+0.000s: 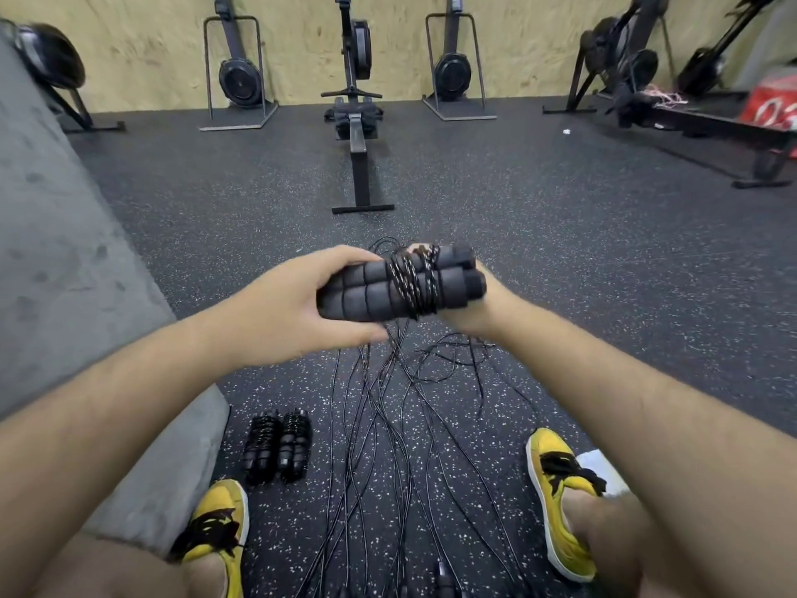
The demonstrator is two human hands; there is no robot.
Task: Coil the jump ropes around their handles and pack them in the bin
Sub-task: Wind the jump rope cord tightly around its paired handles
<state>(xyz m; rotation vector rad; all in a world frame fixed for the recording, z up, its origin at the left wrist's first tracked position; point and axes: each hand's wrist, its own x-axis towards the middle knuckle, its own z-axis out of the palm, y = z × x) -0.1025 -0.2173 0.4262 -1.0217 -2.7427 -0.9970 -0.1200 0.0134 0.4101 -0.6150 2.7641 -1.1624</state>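
My left hand [284, 304] grips the left end of a pair of black foam jump-rope handles [366, 291] held side by side. Several turns of black speckled rope [414, 282] wrap their middle. My right hand [478, 308] is under and behind the right end, mostly hidden by the handles, and holds the rope there. The loose rope hangs down from the bundle. Two coiled jump ropes [278, 446] lie on the floor by my left foot. Several uncoiled black ropes [388, 446] run along the floor between my feet. No bin shows.
A grey padded block [64, 274] fills the left side. A rowing machine [358, 135] stands straight ahead, with more exercise machines along the plywood wall. A red box [772, 110] sits at far right. My yellow shoes [556, 494] flank the ropes on speckled rubber flooring.
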